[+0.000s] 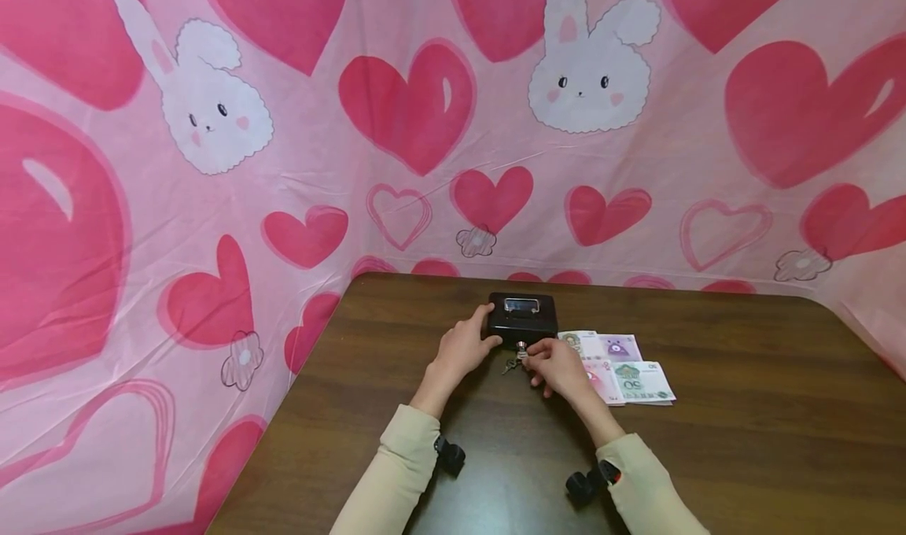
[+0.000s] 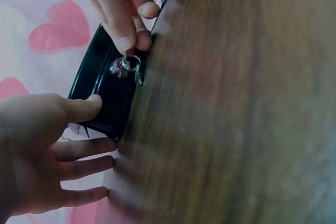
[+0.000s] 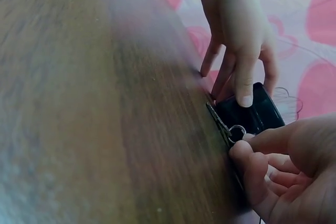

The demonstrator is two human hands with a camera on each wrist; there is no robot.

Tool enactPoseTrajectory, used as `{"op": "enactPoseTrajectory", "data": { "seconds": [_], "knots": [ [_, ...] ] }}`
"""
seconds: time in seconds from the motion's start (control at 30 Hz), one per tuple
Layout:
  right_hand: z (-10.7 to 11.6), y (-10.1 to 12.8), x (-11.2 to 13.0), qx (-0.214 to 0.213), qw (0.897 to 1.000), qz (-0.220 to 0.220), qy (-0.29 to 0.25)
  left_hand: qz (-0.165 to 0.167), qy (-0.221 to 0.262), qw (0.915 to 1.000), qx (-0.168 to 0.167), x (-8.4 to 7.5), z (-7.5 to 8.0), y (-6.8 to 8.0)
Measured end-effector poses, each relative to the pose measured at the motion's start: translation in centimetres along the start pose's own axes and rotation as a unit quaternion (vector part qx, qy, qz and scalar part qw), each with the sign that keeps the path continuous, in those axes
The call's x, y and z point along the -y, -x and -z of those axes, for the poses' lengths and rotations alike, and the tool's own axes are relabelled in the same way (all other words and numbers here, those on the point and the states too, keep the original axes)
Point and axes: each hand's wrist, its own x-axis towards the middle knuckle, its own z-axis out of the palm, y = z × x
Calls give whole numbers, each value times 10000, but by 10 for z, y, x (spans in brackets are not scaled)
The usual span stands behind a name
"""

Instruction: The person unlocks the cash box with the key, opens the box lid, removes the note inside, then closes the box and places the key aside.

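A black cash box (image 1: 522, 330) with a metal handle (image 1: 521, 305) on its lid stands toward the table's far edge. My left hand (image 1: 463, 346) holds its left end, with the thumb on the front face; the other fingers spread along that side, partly hidden. At the front, a round silver lock (image 2: 119, 67) has a key in it. The thumb and forefinger of my right hand (image 1: 561, 364) pinch that key's head. From it hangs a key ring (image 3: 238, 134) with another key (image 3: 218, 120) dangling beside the box's lower front edge.
Several banknotes lie overlapping right of the box, partly behind my right hand, among them a green note (image 1: 640, 381) marked 50 and a purple note (image 1: 618, 348). The brown wooden table (image 1: 750, 409) meets a pink heart-patterned cloth (image 1: 318, 181) at its back and left.
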Motion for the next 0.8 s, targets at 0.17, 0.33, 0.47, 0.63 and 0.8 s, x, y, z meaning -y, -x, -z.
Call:
{"op": "enactPoseTrajectory", "data": {
  "seconds": [0.17,0.33,0.47,0.63,0.8],
  "knots": [
    [1,0,0,-76,9998,124,130,-7,-13,10000,-2,0,0,0],
    [-1,0,1,-27,9993,270,-275,-31,-19,10000,-24,0,-1,-1],
    [-1,0,0,104,9975,230,-653,-42,1,10000,-38,0,0,-1],
    [-2,-1,-2,249,9945,51,-1012,-50,-9,10000,-48,0,1,-1],
    [-3,-1,-2,320,9931,-57,-1128,-20,-116,9999,-92,-1,0,0]
  ]
}}
